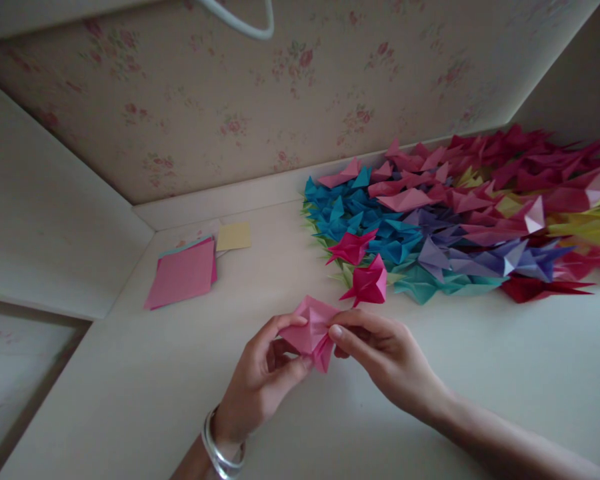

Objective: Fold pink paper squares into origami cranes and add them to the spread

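The heap of folded paper figures lies directly on the white tabletop, its far edge running along the white skirting strip under the floral wall. Pink, blue, purple, yellow and green shapes overlap in it; two magenta figures mark its near left corner. Just in front of that corner is the pink folded paper, held by both hands. The left hand pinches its left side, thumb below and fingers above; the right hand pinches its right edge between thumb and forefinger. Tabletop stretches left from the heap to the stack of square sheets, well apart from it, with a yellow sheet on the stack's heap-facing side. Farther left of the heap, a white panel bounds the tabletop's far left corner.
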The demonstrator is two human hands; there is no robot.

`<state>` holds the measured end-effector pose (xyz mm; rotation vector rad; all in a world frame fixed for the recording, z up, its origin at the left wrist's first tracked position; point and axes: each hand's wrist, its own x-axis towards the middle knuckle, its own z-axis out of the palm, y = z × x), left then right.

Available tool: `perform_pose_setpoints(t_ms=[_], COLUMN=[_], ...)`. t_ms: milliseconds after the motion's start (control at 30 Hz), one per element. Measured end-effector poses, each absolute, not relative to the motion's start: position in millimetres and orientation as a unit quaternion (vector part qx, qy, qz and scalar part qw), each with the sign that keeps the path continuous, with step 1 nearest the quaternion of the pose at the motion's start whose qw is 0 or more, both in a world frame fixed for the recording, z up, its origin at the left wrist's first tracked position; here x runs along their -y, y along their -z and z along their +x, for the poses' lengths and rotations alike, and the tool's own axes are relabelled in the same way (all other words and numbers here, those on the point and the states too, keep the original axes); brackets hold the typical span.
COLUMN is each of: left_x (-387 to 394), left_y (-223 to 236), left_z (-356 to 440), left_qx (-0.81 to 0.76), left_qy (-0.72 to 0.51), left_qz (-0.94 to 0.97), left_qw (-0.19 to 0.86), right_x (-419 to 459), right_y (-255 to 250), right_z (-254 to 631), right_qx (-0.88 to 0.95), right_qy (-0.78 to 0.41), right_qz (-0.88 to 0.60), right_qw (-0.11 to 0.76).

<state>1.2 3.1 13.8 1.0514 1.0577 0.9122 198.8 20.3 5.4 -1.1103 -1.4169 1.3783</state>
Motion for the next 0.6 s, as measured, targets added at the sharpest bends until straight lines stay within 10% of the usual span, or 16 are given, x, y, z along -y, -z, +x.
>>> perform_pose_setpoints(t_ms=[600], left_x=[-8.2], left_y=[-13.9], left_z=[0.0], left_qx=[-0.434], left_qy=[-0.440], left_qz=[0.613], left_qw=[0.493], right_x=[-13.7], right_y=[-8.5], right_z=[203.5], right_qx=[0.675], right_qy=[-0.496], right_qz=[-0.389], right_qw=[0.384])
